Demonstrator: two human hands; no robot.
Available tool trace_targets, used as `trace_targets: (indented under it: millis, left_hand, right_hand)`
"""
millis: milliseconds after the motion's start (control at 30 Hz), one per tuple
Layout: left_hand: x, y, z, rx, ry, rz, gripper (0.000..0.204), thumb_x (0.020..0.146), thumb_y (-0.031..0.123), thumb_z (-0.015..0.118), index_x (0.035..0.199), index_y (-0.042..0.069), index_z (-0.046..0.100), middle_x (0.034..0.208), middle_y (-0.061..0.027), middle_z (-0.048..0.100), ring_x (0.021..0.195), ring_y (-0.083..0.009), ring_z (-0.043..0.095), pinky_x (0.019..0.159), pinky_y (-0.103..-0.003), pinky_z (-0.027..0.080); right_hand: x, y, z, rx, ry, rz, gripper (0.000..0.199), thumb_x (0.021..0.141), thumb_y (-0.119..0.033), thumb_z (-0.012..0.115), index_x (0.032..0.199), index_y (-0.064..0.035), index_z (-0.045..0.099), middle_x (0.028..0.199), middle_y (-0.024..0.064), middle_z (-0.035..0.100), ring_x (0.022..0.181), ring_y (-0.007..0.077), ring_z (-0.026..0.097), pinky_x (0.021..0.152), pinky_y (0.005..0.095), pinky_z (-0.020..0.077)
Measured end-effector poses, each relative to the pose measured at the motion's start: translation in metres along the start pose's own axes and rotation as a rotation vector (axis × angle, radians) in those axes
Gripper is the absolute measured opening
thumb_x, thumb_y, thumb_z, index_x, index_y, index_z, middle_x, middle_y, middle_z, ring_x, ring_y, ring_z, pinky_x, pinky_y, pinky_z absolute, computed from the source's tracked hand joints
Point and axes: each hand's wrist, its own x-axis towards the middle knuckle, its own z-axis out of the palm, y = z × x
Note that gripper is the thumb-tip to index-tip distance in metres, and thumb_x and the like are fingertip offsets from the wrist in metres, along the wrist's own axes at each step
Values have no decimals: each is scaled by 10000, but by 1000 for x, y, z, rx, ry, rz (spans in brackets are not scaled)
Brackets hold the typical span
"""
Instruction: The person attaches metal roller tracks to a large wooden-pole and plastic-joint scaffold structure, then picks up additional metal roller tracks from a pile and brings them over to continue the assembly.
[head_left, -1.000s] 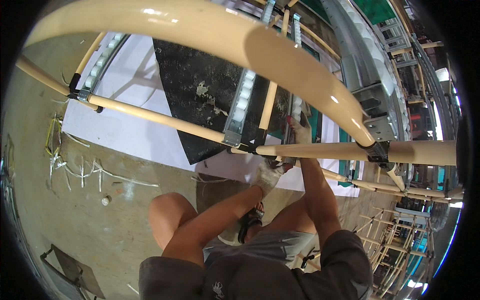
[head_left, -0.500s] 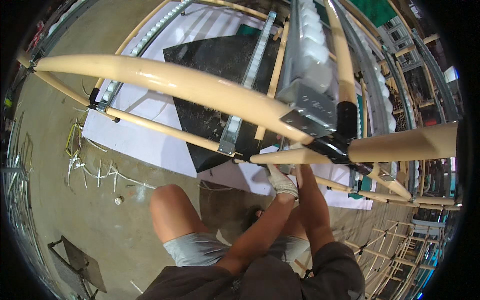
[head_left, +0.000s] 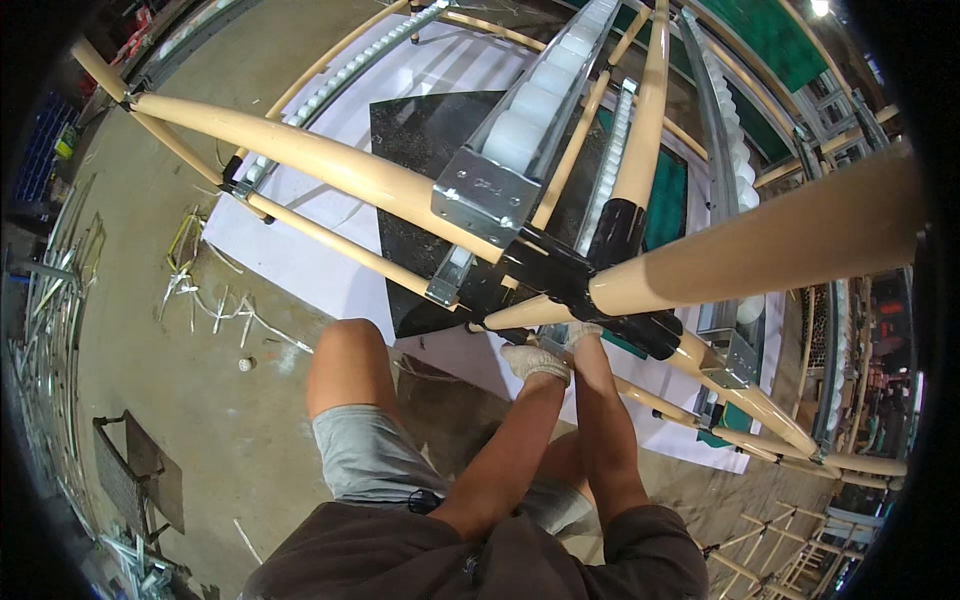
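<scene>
Pipe frame (head_left: 330,165) gleams cream-coloured (its joints (head_left: 550,268) are black).

Tiny marks (head_left: 484,185) are showing on the shiny metal end piece (head_left: 476,208) toward twelve o'clock, but no words are showing clearly.
</scene>
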Motion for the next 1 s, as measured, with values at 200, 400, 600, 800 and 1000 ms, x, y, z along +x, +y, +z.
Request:
trace_targets:
  millis: [200, 400, 600, 800, 1000]
  left_hand:
    - [23, 7, -3, -2, -31, 91, 388, 932, 496, 446, 1028, 162, 619, 987, -61, 619, 902, -268, 633, 861, -429, 516]
    - [8, -27, -5, -20, -81, -52, 464, 935, 545, 403, 1083, 162, 617, 1071, -91, 632, 988, -303, 647, 877, -492, 529]
    - [112, 4, -19, 43, -122, 143, 538, 922, 546, 462, 1214, 125, 626, 1161, -81, 626, 1011, -247, 625, 877, -415, 503]
    - [28, 0, -7, 110, 26, 104, 509, 930, 515, 480, 1208, 114, 626, 1149, -90, 625, 997, -244, 631, 851, -394, 515]
    - [1, 103, -35, 1077, -102, 268, 320, 947, 338, 588, 1105, 66, 644, 882, -67, 662, 840, -185, 642, 731, -325, 518]
  right_hand:
    - [2, 3, 15, 19, -84, 11, 338, 913, -271, 690, 1135, -35, 596, 846, 71, 662, 668, 205, 663, 583, 337, 546]
    - [-4, -14, -19, -29, -37, -12, 343, 919, -292, 677, 1130, -32, 599, 847, 74, 661, 675, 209, 663, 589, 340, 546]
    - [15, -3, 16, 13, -126, -18, 352, 925, -313, 664, 1124, -29, 603, 848, 77, 661, 681, 212, 662, 595, 344, 546]
    - [27, -15, -12, 16, -71, -84, 362, 932, -334, 651, 1119, -27, 607, 849, 81, 661, 687, 216, 662, 601, 347, 546]
    - [44, -16, 3, 69, -64, -137, 375, 938, -355, 638, 1113, -24, 610, 850, 84, 660, 694, 219, 661, 608, 350, 546]
